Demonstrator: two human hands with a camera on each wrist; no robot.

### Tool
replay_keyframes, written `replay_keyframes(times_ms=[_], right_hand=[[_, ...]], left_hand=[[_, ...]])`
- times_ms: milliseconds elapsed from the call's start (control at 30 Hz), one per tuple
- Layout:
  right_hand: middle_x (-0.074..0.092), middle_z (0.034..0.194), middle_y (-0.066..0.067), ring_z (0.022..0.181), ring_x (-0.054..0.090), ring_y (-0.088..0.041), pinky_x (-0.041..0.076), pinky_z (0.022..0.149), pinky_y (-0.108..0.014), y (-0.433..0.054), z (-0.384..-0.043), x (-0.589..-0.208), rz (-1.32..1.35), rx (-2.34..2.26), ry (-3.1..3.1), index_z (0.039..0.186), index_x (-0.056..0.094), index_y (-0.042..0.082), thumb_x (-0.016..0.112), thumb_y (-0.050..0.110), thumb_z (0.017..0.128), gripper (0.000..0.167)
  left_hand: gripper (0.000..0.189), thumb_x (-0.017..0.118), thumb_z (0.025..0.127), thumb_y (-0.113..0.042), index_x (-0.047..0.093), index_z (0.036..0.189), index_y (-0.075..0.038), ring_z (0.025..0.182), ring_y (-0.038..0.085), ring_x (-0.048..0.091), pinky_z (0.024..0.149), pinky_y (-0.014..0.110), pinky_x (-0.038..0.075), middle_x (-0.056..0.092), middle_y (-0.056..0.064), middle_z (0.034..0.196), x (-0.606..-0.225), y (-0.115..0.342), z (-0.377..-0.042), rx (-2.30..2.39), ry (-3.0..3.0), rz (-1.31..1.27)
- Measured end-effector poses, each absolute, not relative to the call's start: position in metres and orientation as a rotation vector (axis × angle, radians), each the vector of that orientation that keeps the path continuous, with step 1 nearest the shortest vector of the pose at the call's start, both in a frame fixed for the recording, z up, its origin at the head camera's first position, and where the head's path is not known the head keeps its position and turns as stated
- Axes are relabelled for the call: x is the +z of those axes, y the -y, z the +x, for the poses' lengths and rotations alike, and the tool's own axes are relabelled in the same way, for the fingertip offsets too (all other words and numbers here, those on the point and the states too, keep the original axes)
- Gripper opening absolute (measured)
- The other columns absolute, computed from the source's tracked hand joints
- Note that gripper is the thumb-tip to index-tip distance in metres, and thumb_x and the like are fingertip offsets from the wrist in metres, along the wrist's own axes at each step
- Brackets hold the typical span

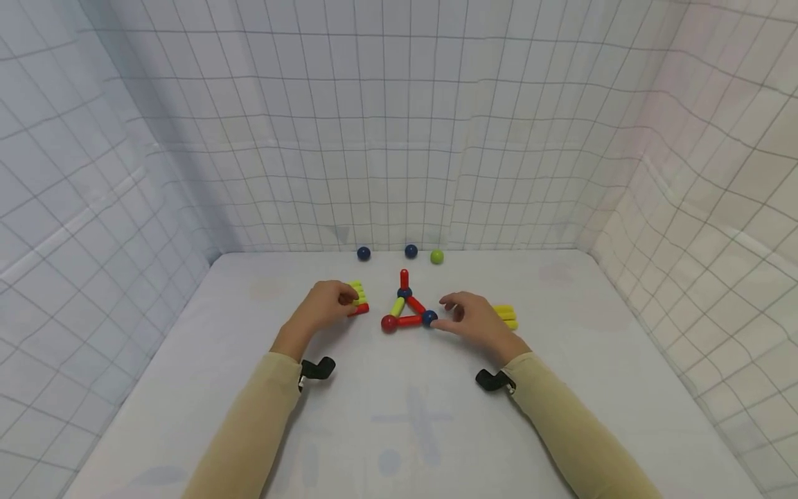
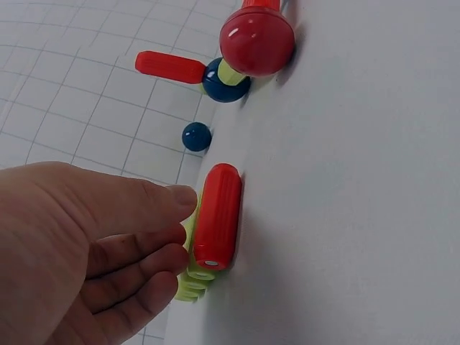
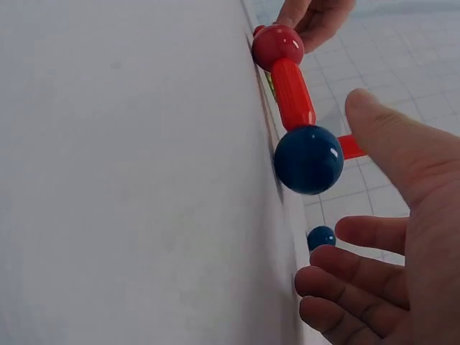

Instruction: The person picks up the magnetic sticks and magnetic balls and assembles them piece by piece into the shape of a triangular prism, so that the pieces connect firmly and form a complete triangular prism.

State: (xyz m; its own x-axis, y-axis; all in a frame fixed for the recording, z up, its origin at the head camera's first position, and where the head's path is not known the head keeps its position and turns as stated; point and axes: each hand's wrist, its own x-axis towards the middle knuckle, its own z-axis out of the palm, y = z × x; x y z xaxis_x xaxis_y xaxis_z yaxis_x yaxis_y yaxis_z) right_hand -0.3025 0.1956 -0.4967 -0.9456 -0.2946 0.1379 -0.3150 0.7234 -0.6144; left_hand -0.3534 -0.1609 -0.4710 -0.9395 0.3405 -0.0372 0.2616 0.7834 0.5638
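Note:
On the table, a triangle of magnetic rods and balls has a red ball (image 1: 389, 324), a right blue ball (image 1: 429, 318) and a far blue ball (image 1: 404, 293) at its corners. Two red rods and a yellow-green rod join them; another red rod (image 1: 404, 278) points away from the far corner. My left hand (image 1: 327, 305) is at a row of yellow-green rods (image 1: 358, 290), its thumb tip right beside the nearest red rod (image 2: 218, 217), fingers loosely bent. Beside the right blue ball, my right hand (image 1: 476, 319) holds nothing, thumb and fingers spread apart.
Along the back edge lie a loose blue ball (image 1: 364, 254), a second blue ball (image 1: 411, 251) and a green ball (image 1: 437, 256). Several yellow rods (image 1: 506, 316) lie right of my right hand, partly hidden by it. Grid-patterned cloth (image 1: 399, 138) walls in the white table.

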Motion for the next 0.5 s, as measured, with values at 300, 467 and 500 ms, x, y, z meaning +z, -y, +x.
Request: replay_keyframes(times_ms=[300, 467, 500], right_hand=[[0.070, 0.119, 0.000, 0.097, 0.066, -0.015, 0.059, 0.089, -0.035, -0.180, -0.299, -0.498, 0.632, 1.070, 2.841, 0.140, 0.070, 0.010, 0.083, 0.015, 0.096, 0.046], [0.071, 0.120, 0.000, 0.096, 0.066, -0.013, 0.059, 0.090, -0.034, -0.176, -0.299, -0.507, 0.596, 1.137, 2.811, 0.139, 0.071, 0.012, 0.083, 0.012, 0.096, 0.045], [0.072, 0.120, 0.001, 0.096, 0.066, -0.013, 0.059, 0.089, -0.034, -0.176, -0.298, -0.508, 0.593, 1.150, 2.807, 0.139, 0.071, 0.012, 0.083, 0.013, 0.096, 0.045]], left_hand=[[0.019, 0.078, 0.099, -0.010, 0.081, 0.117, -0.004, 0.097, 0.026, 0.065, 0.092, 0.045, 0.057, 0.075, 0.006, 0.104, -0.476, 0.152, -0.354, 0.777, -2.866, 0.552], [0.020, 0.078, 0.098, -0.008, 0.081, 0.117, -0.004, 0.099, 0.026, 0.065, 0.095, 0.046, 0.057, 0.075, 0.007, 0.106, -0.478, 0.151, -0.352, 0.736, -2.873, 0.554], [0.020, 0.079, 0.097, -0.007, 0.081, 0.117, -0.004, 0.099, 0.026, 0.065, 0.096, 0.046, 0.057, 0.075, 0.007, 0.105, -0.477, 0.150, -0.351, 0.728, -2.872, 0.557]])
